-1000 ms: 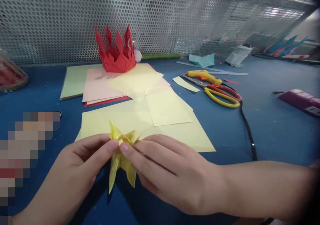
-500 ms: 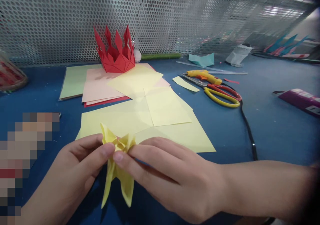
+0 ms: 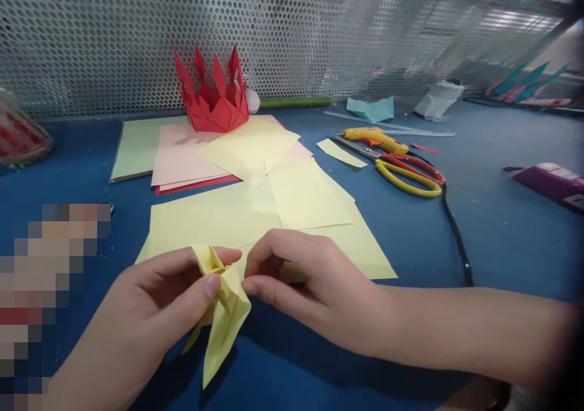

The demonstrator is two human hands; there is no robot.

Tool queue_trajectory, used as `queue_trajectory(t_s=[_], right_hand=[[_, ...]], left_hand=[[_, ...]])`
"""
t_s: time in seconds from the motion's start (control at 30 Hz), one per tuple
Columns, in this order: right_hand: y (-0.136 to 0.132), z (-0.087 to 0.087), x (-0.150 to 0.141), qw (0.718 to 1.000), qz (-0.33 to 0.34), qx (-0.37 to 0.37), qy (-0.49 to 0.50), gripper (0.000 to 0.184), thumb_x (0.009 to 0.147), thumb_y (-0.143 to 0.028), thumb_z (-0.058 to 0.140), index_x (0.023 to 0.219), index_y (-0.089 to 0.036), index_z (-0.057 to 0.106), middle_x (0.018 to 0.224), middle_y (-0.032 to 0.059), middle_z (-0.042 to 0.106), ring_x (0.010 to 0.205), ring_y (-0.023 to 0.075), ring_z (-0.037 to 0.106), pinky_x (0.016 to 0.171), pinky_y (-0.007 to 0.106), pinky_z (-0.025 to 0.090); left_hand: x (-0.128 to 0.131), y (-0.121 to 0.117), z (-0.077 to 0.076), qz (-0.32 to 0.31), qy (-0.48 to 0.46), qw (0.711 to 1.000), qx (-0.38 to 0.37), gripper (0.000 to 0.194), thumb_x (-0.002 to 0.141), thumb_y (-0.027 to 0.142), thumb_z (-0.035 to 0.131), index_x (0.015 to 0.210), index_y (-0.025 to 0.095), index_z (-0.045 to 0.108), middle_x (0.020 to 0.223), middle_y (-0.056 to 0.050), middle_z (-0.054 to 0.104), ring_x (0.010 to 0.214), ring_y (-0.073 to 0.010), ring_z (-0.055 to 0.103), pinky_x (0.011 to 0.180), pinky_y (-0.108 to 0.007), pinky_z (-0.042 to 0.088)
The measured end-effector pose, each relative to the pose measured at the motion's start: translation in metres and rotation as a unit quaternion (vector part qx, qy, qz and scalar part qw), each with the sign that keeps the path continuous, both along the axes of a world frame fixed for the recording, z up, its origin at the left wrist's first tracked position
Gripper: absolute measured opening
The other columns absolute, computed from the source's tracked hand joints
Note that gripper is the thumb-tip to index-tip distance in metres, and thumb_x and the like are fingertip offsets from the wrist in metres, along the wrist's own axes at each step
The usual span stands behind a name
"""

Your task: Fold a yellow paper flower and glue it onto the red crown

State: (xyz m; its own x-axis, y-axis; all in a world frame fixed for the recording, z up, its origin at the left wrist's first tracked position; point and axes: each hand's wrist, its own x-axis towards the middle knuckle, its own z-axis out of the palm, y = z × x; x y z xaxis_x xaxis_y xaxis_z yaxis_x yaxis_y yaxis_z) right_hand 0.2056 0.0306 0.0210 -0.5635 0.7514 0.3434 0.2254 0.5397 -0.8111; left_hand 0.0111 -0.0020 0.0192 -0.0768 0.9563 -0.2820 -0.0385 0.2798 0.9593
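A piece of yellow folded paper (image 3: 228, 323), with pointed flaps hanging down, is held over the near side of the blue table. My left hand (image 3: 150, 301) grips it between thumb and index finger, the index tip showing behind the paper's top. On the other side, the thumb and index finger of my right hand (image 3: 314, 283) are closed in a pinch at the paper's right edge. How much paper lies between those fingertips is hidden. Just beyond my hands lie yellow paper sheets (image 3: 210, 210).
A red paper crown (image 3: 216, 113) stands on pink sheets (image 3: 182, 162) before the mesh panel. Scissors (image 3: 410, 177) and a yellow glue gun (image 3: 376, 138) lie to the right, a black cord (image 3: 454, 234) running nearer. A purple object (image 3: 552, 183) sits far right. Someone's blurred-out arm is at left.
The folded paper has tilted and turned, its long flap now slanting down to the left. My right hand has drawn back slightly to the right, its fingers more curled.
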Motion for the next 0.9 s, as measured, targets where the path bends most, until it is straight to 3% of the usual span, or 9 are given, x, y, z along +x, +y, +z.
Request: queue_trajectory(t_s=[0.1,0.23,0.47,0.7,0.77,0.8,0.9], right_hand=[[0.004,0.001,-0.001,0.997,0.056,-0.054,0.017,0.011,0.094,-0.016,0.063,0.083,-0.016,0.062,0.078,-0.0018,0.068,0.064,0.0065,0.060,0.056,0.014,0.048],[0.005,0.003,-0.001,0.988,0.123,-0.085,0.035,0.010,0.092,-0.015,0.067,0.082,-0.013,0.064,0.079,0.0003,0.071,0.071,0.0072,0.065,0.065,0.013,0.052],[0.004,0.003,-0.003,0.989,0.125,-0.070,0.029,0.014,0.088,-0.016,0.073,0.077,-0.011,0.065,0.075,-0.0002,0.067,0.068,0.0075,0.063,0.065,0.013,0.051],[0.004,-0.002,-0.003,0.993,0.108,0.036,0.012,0.015,0.094,-0.018,0.065,0.082,-0.010,0.065,0.075,0.0017,0.064,0.066,0.0074,0.058,0.062,0.013,0.048],[0.003,-0.005,-0.001,0.991,0.117,0.066,0.008,0.015,0.096,-0.019,0.062,0.084,-0.011,0.064,0.075,0.0022,0.062,0.067,0.0087,0.058,0.063,0.014,0.048],[0.003,-0.006,0.000,0.989,0.124,0.080,0.004,0.016,0.098,-0.020,0.059,0.085,-0.011,0.064,0.075,0.0026,0.061,0.068,0.0095,0.057,0.064,0.015,0.049],[0.002,-0.007,0.001,0.985,0.140,0.105,-0.005,0.027,0.103,-0.024,0.050,0.084,-0.011,0.064,0.074,0.0045,0.059,0.067,0.0116,0.055,0.062,0.017,0.048]], left_hand=[[0.002,0.001,0.001,0.000,0.009,1.000,0.025,0.010,0.074,0.024,0.076,0.078,0.031,0.080,0.073,0.007,0.080,0.067,-0.0109,0.074,0.056,-0.010,0.054],[-0.005,0.004,0.000,-0.095,0.016,0.994,0.051,0.019,0.073,0.021,0.079,0.084,0.036,0.080,0.081,0.007,0.081,0.073,-0.0115,0.076,0.059,-0.008,0.055],[-0.011,0.008,0.002,-0.167,0.023,0.982,0.090,0.033,0.074,0.014,0.076,0.095,0.039,0.075,0.083,0.008,0.080,0.076,-0.0122,0.077,0.064,-0.010,0.057],[0.000,0.002,0.003,-0.132,0.033,0.987,0.086,0.034,0.063,0.013,0.079,0.087,0.037,0.077,0.075,0.010,0.072,0.064,-0.0089,0.072,0.057,-0.008,0.055],[0.006,-0.003,0.004,-0.057,0.023,0.992,0.107,0.027,0.065,0.015,0.076,0.084,0.035,0.077,0.072,0.009,0.070,0.062,-0.0072,0.069,0.058,-0.007,0.053],[0.008,-0.005,0.005,-0.049,0.021,0.992,0.113,0.025,0.065,0.016,0.075,0.083,0.034,0.077,0.071,0.009,0.069,0.062,-0.0076,0.068,0.057,-0.007,0.053],[0.008,-0.009,0.005,-0.073,0.044,0.987,0.135,0.026,0.066,0.015,0.074,0.085,0.034,0.075,0.072,0.009,0.068,0.061,-0.0080,0.066,0.057,-0.010,0.053]])
